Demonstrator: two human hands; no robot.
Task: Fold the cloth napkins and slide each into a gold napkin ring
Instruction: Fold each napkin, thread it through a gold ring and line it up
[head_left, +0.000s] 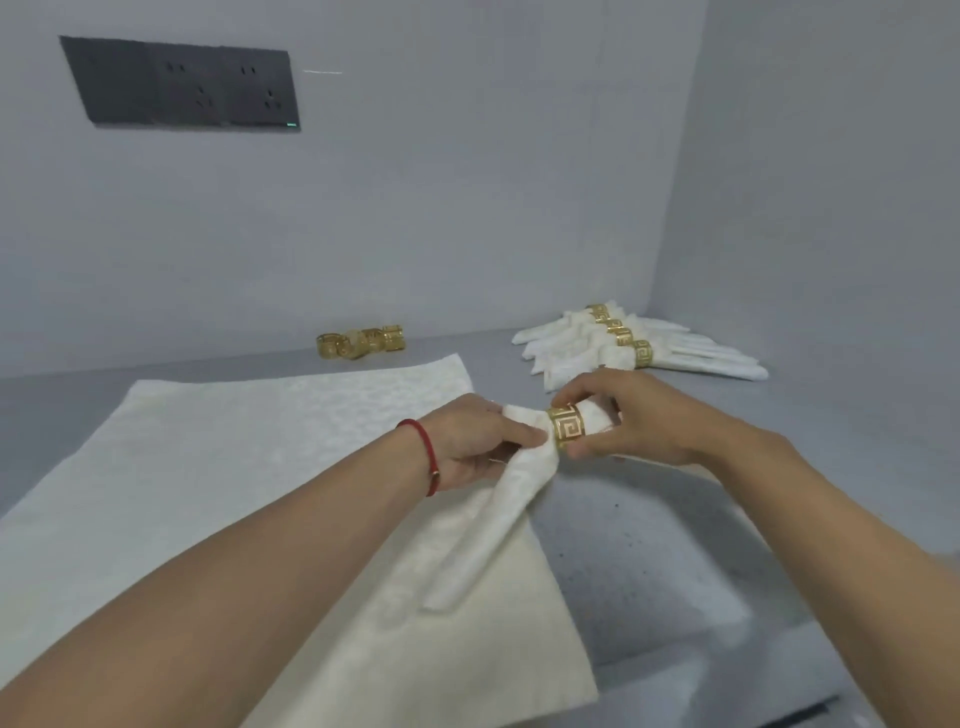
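Note:
A folded white napkin (488, 525) is held just above the table, with a gold napkin ring (567, 429) around its upper part. My left hand (478, 447) grips the napkin just left of the ring. My right hand (623, 421) pinches the ring between thumb and fingers, and the napkin's short end shows under its palm. The long tail hangs down over a flat stack of unfolded white napkins (208, 493). Several finished napkins in gold rings (634, 348) lie fanned at the back right. Several loose gold rings (361, 343) sit by the back wall.
The grey table (649, 561) meets a wall at the back and another at the right. A dark socket panel (182, 83) is on the back wall. The table's front edge (727, 670) runs at lower right.

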